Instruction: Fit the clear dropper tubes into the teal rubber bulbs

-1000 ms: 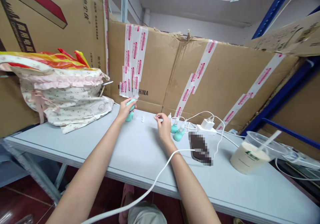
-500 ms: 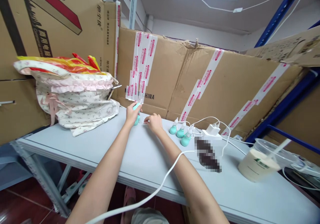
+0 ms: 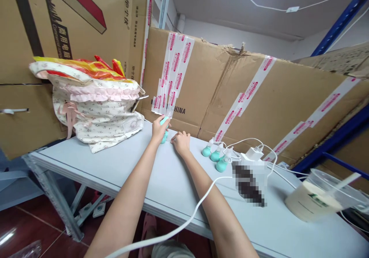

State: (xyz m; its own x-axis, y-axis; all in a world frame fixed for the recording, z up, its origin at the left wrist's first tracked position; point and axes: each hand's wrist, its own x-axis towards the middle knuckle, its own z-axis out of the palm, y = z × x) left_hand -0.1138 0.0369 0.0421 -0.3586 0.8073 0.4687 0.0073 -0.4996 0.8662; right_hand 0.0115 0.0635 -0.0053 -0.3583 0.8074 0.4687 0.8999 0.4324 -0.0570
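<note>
At the back of the table, my left hand is closed round a teal object whose upper end shows above the fingers. Just below that hand a rounded teal squeeze bulb shows; whether both teal parts are one piece is hidden. My right hand rests close by on the right, fingers curled down near the tabletop. Something small and clear lies at its fingertips, too small to make out. To the right stand three teal squeeze bulbs with translucent tips, the nearest squeeze bulb in front of the others.
A floral cloth bag sits on the left of the grey table. Taped cardboard walls the back. At right are a white plug adapter with cables and a drink cup. A white cable crosses my right forearm.
The view has turned slightly left, so the whole scene sits farther right. Both hands keep nearly the same place and grip by the cardboard.
</note>
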